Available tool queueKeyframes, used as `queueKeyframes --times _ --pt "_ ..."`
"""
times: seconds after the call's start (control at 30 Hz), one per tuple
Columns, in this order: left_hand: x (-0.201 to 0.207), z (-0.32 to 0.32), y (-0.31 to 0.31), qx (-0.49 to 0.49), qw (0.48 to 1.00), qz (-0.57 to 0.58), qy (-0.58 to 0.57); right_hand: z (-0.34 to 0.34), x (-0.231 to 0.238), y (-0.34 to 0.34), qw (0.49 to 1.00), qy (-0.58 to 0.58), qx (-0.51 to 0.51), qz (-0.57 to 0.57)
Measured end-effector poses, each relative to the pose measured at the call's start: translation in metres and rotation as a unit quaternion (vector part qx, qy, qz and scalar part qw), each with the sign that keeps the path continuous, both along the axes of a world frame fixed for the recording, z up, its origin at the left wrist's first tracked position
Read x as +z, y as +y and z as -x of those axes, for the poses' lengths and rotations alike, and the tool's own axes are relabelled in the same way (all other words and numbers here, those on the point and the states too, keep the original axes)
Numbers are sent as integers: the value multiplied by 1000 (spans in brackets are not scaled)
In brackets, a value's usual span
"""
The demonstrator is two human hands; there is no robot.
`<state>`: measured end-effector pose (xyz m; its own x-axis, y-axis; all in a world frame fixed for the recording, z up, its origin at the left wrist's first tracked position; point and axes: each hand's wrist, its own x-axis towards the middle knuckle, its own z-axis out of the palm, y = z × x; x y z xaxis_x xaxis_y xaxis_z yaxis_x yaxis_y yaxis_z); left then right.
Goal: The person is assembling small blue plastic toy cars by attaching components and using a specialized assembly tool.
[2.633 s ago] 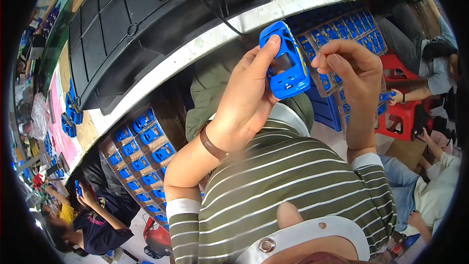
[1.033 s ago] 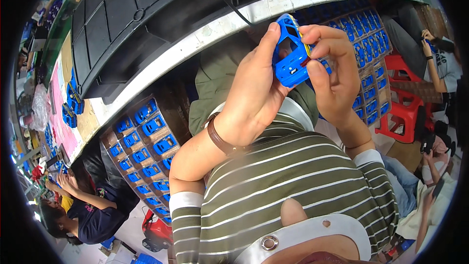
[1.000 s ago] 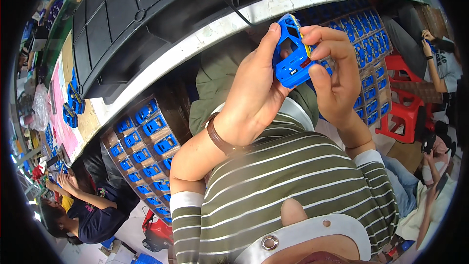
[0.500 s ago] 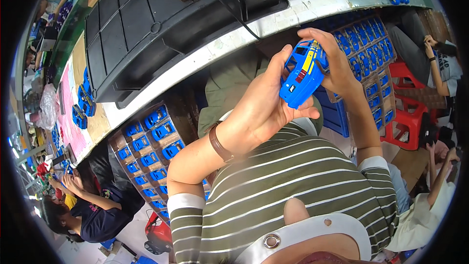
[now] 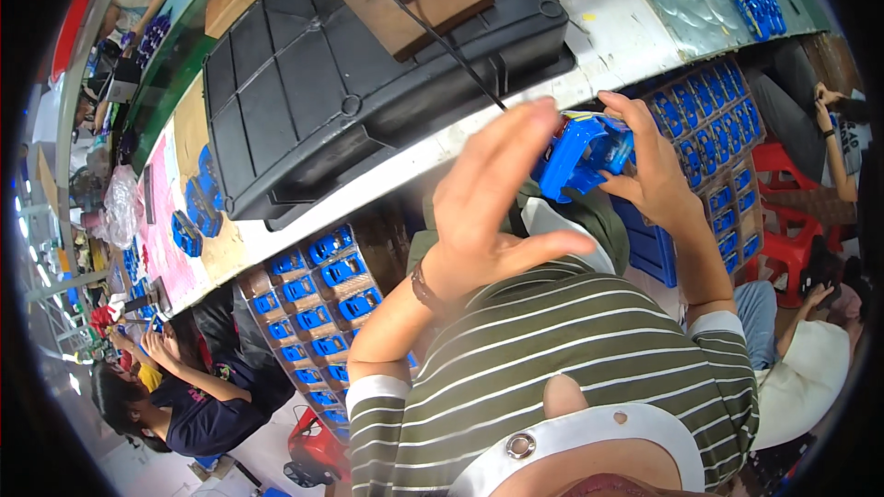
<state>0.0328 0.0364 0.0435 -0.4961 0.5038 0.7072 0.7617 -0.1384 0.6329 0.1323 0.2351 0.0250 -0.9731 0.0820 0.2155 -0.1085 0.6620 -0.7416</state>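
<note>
A blue plastic toy car body (image 5: 575,158) with a bit of yellow marking is tilted so that its hollow underside shows. My right hand (image 5: 652,170) grips it between thumb and fingers. Beside the car's left side, my left hand (image 5: 493,193) is open, its fingers stretched upward and the thumb pointing right. The left fingertips come close to the car's edge; whether they touch it I cannot tell. Both hands are above my lap, just in front of the white table edge (image 5: 442,140).
A large black plastic crate (image 5: 276,83) lies on the table, with a brown wooden board (image 5: 414,2) and a black cable on it. Trays of blue car bodies stand left (image 5: 322,313) and right (image 5: 714,129). Red stools (image 5: 783,248) and co-workers are at both sides.
My left hand has let go of the toy car and opened out to its left. My right hand keeps the car, now turned from its outer side to its hollow underside. The view has shifted.
</note>
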Motion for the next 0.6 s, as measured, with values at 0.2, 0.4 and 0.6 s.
queueKeyframes --times 0.2,0.4,0.6 --pt "1 17 2 -3 983 -4 -183 1 0 -2 999 34 -34 7" --pt "4 21 6 -114 848 -144 -496 11 36 -6 996 64 -46 28" --pt "25 40 25 -125 734 -179 -643 39 82 -10 994 98 -46 28"
